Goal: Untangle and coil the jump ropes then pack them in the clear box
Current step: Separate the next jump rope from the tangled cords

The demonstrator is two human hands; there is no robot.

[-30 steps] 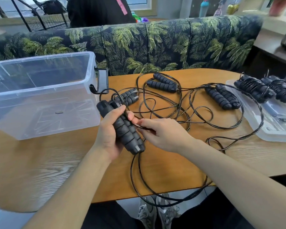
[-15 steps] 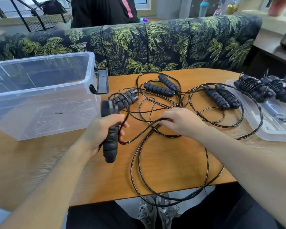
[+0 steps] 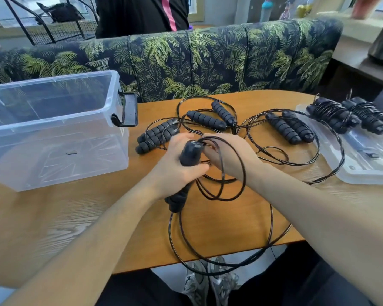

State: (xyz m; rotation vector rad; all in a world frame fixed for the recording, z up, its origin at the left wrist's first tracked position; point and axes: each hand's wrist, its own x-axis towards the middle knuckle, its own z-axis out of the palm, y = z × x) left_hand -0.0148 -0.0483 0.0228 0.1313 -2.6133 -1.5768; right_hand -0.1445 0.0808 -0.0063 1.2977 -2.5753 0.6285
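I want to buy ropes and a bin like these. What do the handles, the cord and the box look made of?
The handles look like matte black foam: ribbed, soft-looking, no shine. The cord seems a thin cable in glossy black plastic, since it glints and holds springy loops; its core cannot be seen. The clear box looks like translucent, slightly frosted rigid plastic, with moulded ribs showing through its base.

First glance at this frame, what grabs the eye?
Dead centre, the left hand grips a black handle while the right hand works the black cord looping round it. Behind them more jump ropes sprawl tangled across the wooden table. The clear box stands empty at left; two coiled ropes lie on its lid at right.
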